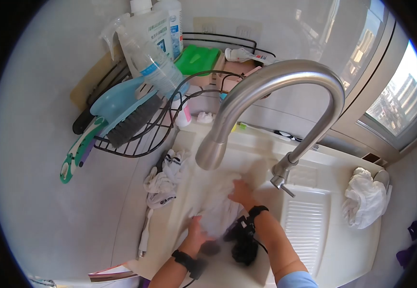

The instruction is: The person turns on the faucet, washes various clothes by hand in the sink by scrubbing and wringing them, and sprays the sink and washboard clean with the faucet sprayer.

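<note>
A wet white cloth (pixel 220 211) lies bunched in the basin of the white sink (pixel 261 173). My left hand (pixel 199 234) grips its near left part, the fingers partly sunk in the cloth. At the far right of the cloth, my right hand (pixel 241 193) has its fingers closed on the fabric. Both wrists wear black straps with small devices. A dark bundle (pixel 245 251) sits beneath my right wrist; I cannot make out what it is. The steel faucet (pixel 278 77) arches over the basin.
White socks with black lettering (pixel 163 180) lie on the left ledge. A crumpled white cloth (pixel 364 199) rests right of the ribbed washboard (pixel 307 216). The wire rack (pixel 136 149) holds a scrub brush (pixel 134 120), a spray bottle (pixel 155 67) and a green soap box (pixel 198 60).
</note>
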{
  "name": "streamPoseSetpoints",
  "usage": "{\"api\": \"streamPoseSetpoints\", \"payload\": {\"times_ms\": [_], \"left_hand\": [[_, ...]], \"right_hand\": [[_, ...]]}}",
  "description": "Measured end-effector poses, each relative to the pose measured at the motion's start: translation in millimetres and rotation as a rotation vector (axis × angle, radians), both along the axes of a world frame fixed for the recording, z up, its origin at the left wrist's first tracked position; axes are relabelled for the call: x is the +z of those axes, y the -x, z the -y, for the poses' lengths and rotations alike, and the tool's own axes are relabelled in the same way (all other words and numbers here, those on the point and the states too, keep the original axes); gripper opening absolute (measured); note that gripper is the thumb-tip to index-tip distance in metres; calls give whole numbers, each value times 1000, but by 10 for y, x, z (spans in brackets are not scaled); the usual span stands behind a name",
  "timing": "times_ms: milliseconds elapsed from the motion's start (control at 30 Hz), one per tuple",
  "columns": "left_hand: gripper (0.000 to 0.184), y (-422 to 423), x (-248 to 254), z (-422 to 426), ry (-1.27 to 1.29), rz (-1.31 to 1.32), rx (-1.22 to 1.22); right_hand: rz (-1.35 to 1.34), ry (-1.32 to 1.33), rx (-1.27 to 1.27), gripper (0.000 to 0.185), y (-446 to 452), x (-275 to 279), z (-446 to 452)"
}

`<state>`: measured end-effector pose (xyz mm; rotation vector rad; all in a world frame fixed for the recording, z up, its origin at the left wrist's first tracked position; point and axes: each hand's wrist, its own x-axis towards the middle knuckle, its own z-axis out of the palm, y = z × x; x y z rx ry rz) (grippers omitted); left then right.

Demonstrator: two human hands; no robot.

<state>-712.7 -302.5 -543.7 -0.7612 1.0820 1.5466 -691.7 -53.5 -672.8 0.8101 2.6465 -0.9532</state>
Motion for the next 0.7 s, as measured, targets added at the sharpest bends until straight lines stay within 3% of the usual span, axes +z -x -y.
{"api": "streamPoseSetpoints", "payload": {"times_ms": [33,133,200,267,333,400,467,533,567,633,700], "left_hand": [[71,11,-92,36,-91,25,-33],[66,-10,-331,2,-185,41,-7],[62,-60,-363,-70,-222,59,67],[55,-54,-335,-108,-281,86,151],[48,-92,-725,105,-355,-331,-104],[43,-102,-839,240,-380,-649,-302],[41,-71,-741,314,-363,-874,-438],[38,-5,-580,384,-337,-1108,-573],[37,21,-501,410,-321,-1225,-637],[36,51,-362,389,-391,-1150,-596],[35,49,-206,233,-547,-754,-387]], "right_hand": [[-114,-284,-54,81,-60,589,201],[-169,-568,156,64,-203,611,663],[-122,-212,172,47,-64,-121,831],[-249,532,-62,35,-152,789,1131],[-132,825,-213,31,-183,1616,1428],[-630,409,50,24,-268,1529,1723],[-216,722,54,35,-333,2081,1780],[-210,680,87,34,-397,2212,1830],[-405,481,116,28,-462,2066,1877],[-644,216,166,22,-481,1923,1847],[-739,97,208,21,-458,1880,1719]]}}
